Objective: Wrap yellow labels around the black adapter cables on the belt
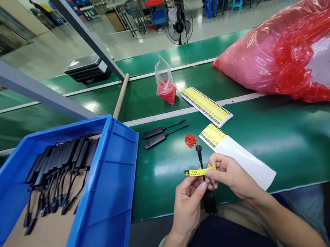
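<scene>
Your left hand (pixel 188 201) is closing thumb and fingertips on the black cable (pixel 203 177), just above the black box (pixel 209 201), which is hanging below your fingers, over your lap, at the near edge of the green bench (pixel 164 192). The cable is standing roughly upright, its plug (pixel 199 151) pointing away from you. Your right hand (pixel 228 173) is pinching the right end of the yellow label (pixel 199 172) between thumb and forefinger, no gap showing; its remaining fingers are curling beneath. The label, reading 12V, is lying crosswise over the cable, its left end extending free; whether it is sticking there, you cannot tell from this view. Beyond your hands, a pile of red rings (pixel 190 140) is resting near the plug. A partly used label sheet (pixel 248 164) is lying beside your right hand, its far end just beside a fuller label sheet (pixel 206 105). Two black units (pixel 155 141) are lying side by side left of the rings. Further left, a blue bin (pixel 124 149) is holding a row of similar units (pixel 60 158) on cardboard (pixel 52 239). A clear bag (pixel 166 91) containing red pieces is standing farther back, and a large red bag (pixel 258 57) is occupying the right side.
</scene>
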A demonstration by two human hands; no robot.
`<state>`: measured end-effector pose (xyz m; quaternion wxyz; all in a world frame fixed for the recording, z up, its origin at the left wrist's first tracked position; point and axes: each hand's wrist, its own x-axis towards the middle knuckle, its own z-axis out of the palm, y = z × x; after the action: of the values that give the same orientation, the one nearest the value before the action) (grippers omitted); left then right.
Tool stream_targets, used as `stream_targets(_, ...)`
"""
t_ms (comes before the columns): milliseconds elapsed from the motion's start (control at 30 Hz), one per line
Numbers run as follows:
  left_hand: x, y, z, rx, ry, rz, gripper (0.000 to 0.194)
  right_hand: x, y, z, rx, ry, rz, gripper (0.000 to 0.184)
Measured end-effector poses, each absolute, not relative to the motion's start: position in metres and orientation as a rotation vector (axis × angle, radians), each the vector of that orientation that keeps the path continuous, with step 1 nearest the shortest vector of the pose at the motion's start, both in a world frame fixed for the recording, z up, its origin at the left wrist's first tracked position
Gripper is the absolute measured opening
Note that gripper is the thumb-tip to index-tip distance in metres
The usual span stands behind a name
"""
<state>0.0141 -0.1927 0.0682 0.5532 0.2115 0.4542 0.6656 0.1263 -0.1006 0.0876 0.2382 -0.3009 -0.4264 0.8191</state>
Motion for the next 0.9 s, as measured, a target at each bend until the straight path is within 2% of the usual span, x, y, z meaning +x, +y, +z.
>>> stream_targets(167,0.014,-0.193,0.070,0.562,1.100,1.572,0.013,0.127,-0.098,0.088,-0.814,-1.181,2.245,0.034)
stream_targets(533,0.012,-0.204,0.053,0.716,1.216,1.564,0.020,0.126,-0.099,0.083,-0.826,-1.245,2.187,0.034)
stream_targets(600,0.010,-0.206,0.052,0.767,1.254,1.563,0.020,0.127,-0.100,0.083,-0.873,-1.343,2.064,0.034)
stream_targets(700,0.009,-0.205,0.053,0.818,1.284,1.577,0.019,0.129,-0.104,0.085,-1.009,-1.552,1.639,0.059)
stream_targets(733,0.008,-0.205,0.054,0.837,1.305,1.577,0.019,0.130,-0.106,0.088,-1.031,-1.618,1.499,0.057)
stream_targets(800,0.008,-0.204,0.057,0.892,1.365,1.564,0.020,0.132,-0.110,0.093,-1.024,-1.705,1.368,0.036)
stream_targets(900,0.009,-0.204,0.060,1.019,1.435,1.530,0.024,0.134,-0.113,0.101,-0.953,-1.704,1.561,0.011)
